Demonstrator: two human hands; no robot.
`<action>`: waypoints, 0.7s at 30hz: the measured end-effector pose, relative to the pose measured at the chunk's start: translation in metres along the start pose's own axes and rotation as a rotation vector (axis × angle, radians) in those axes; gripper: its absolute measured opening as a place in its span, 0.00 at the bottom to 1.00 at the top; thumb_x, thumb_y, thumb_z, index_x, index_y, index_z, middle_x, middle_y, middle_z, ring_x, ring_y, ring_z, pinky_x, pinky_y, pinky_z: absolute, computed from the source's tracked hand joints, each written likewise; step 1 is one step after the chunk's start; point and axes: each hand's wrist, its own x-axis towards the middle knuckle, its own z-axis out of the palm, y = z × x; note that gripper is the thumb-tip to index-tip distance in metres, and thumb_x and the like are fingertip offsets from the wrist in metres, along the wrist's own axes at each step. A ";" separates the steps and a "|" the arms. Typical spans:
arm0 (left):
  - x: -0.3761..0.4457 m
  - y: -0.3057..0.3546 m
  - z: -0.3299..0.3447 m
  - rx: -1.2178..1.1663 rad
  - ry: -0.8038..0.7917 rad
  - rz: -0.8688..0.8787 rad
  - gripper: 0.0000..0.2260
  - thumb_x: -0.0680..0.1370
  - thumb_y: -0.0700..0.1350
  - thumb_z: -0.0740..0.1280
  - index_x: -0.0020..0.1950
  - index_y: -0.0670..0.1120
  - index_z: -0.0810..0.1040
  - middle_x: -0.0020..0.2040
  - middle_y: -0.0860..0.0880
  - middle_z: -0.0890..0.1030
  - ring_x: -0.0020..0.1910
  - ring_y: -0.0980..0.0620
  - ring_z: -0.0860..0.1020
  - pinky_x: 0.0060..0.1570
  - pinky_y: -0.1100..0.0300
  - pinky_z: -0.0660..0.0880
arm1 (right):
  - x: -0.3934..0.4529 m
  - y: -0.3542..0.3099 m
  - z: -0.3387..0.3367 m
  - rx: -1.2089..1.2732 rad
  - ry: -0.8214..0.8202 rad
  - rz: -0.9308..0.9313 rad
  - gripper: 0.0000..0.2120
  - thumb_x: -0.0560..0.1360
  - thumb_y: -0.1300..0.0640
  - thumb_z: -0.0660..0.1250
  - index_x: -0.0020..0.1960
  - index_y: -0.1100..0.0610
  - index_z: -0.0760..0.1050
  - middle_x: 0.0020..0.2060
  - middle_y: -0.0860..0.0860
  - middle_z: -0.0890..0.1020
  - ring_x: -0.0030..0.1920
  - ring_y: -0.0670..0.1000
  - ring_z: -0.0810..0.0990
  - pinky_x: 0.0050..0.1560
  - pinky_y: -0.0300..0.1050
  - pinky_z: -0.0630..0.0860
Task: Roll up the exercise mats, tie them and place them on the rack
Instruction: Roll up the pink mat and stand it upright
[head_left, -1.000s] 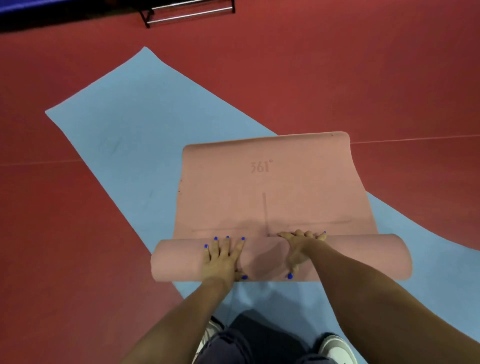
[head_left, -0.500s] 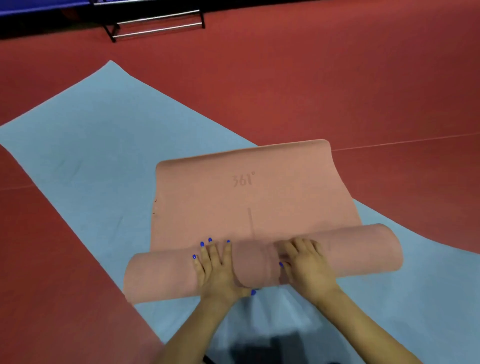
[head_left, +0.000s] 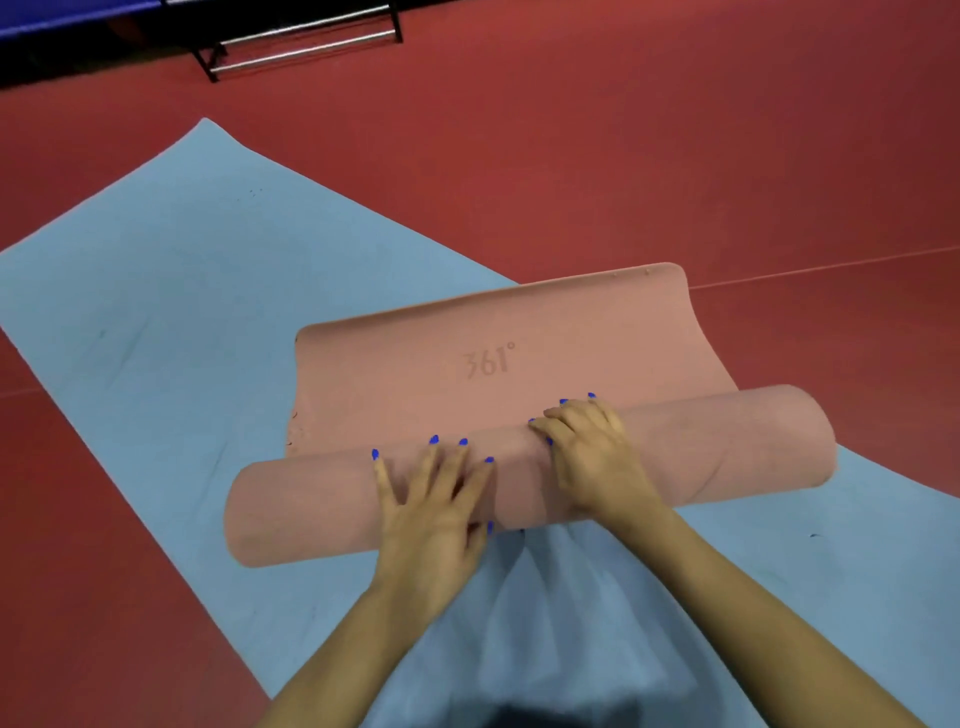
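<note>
1. Head view: the pink mat (head_left: 498, 364) lies on the blue mat (head_left: 156, 312) on the floor (head_left: 675, 130), mostly rolled; the roll (head_left: 727, 447) runs left to right, its right end farther away.
2. Left hand (head_left: 436, 514) presses flat on the roll, fingers (head_left: 431, 467) spread; right hand (head_left: 587, 457) curls over its top, fingers together.
3. The flat remainder lies just beyond the fingers, so the next push likely goes away from the person. Both hands sit near mid-roll.
</note>
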 end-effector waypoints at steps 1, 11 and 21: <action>0.001 0.004 0.004 0.055 -0.055 0.003 0.37 0.63 0.58 0.75 0.70 0.49 0.69 0.69 0.45 0.73 0.67 0.41 0.70 0.64 0.28 0.59 | 0.008 -0.001 -0.001 -0.027 0.020 0.002 0.19 0.68 0.59 0.55 0.49 0.56 0.82 0.41 0.52 0.81 0.44 0.57 0.81 0.56 0.48 0.64; 0.080 -0.003 0.007 0.129 -0.409 -0.227 0.60 0.62 0.67 0.73 0.77 0.49 0.35 0.78 0.43 0.37 0.77 0.44 0.36 0.69 0.36 0.34 | -0.030 -0.017 -0.012 0.290 0.154 0.274 0.15 0.69 0.57 0.57 0.51 0.54 0.78 0.43 0.48 0.78 0.45 0.52 0.74 0.48 0.47 0.71; 0.109 -0.020 0.004 -0.043 -0.294 -0.245 0.52 0.66 0.62 0.73 0.78 0.55 0.41 0.78 0.45 0.44 0.77 0.49 0.40 0.69 0.38 0.31 | 0.003 0.012 0.004 -0.268 -0.104 -0.040 0.40 0.53 0.66 0.68 0.67 0.63 0.73 0.62 0.61 0.76 0.63 0.62 0.75 0.63 0.60 0.71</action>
